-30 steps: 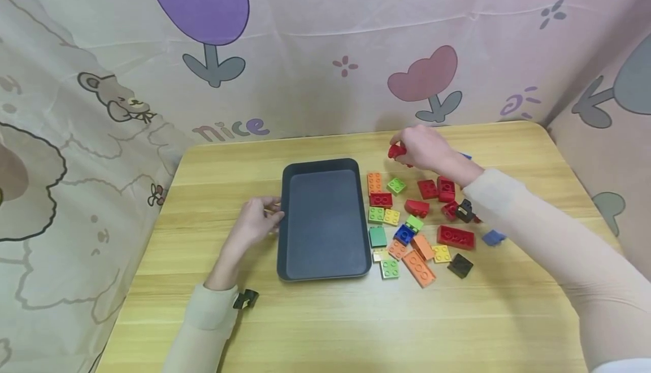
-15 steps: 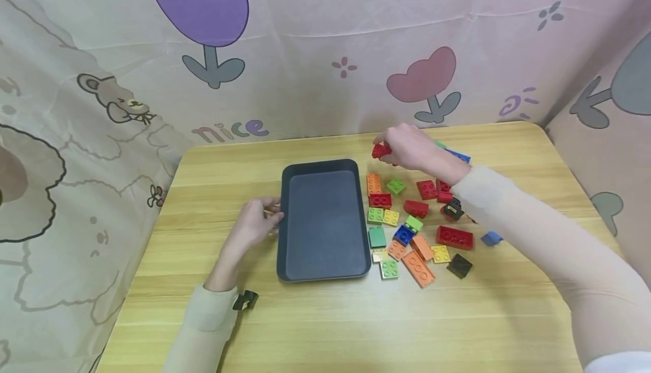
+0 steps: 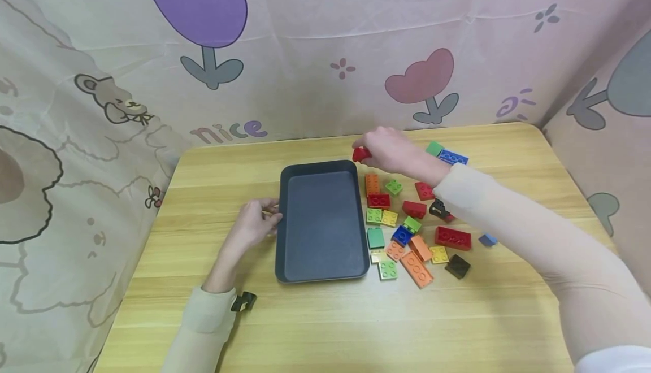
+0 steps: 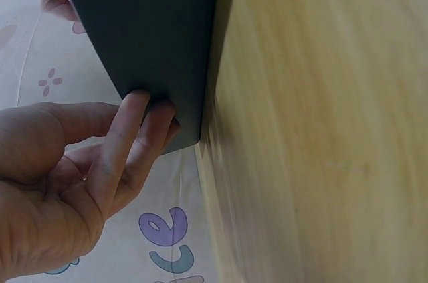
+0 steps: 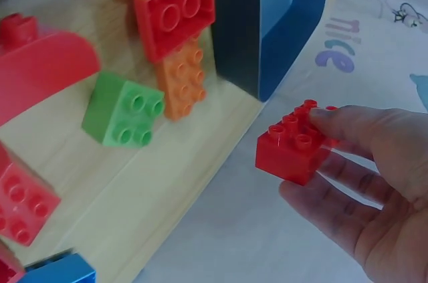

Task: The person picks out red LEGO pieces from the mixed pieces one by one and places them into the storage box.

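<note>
My right hand (image 3: 390, 150) pinches a red toy building brick (image 5: 284, 156) between thumb and fingers, studs showing on top in the right wrist view. In the head view the brick is just off the far right corner of a dark grey rectangular tray (image 3: 325, 226). My left hand (image 3: 254, 221) is at the tray's left side; in the left wrist view its fingertips (image 4: 137, 99) touch the outer wall, with the fingers loosely bent. Nothing lies in the tray.
Several loose bricks lie right of the tray, among them an orange brick (image 3: 372, 185), a lime brick (image 3: 394, 186), a long red brick (image 3: 452, 238) and a black brick (image 3: 458, 267). Behind my right forearm are a blue brick (image 3: 454, 157) and a green brick (image 3: 434, 148). A printed curtain (image 3: 305, 79) hangs behind the table.
My right hand has moved left with the red brick, from over the back of the brick pile to near the tray's far right corner. My left hand and the tray stay in place.
</note>
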Demonstrator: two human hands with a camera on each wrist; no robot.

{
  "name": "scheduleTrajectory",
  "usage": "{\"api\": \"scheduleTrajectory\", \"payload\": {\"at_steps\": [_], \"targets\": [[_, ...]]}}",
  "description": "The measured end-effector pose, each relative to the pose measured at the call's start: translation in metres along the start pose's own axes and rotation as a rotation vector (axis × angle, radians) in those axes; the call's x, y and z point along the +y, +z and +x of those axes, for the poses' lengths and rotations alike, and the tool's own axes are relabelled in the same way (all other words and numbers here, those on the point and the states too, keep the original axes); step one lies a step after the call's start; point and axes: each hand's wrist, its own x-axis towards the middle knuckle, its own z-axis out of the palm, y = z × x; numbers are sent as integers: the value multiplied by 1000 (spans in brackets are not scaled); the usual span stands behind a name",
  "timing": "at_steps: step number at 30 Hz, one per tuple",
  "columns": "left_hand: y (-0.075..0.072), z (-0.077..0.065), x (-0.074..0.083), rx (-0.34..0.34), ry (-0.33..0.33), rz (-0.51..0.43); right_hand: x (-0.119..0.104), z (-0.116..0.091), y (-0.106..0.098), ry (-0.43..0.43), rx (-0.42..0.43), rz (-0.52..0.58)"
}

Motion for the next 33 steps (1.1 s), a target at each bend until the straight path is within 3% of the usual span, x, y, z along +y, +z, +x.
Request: {"api": "scheduleTrajectory", "payload": {"at_steps": [20,33], "targets": [[-1,0,0,0,5,-13,-28,35,10,-50,-25,-5],[-1,1,0,-3,-3,-12,-43,51,23,-125,-44,-3]]}}
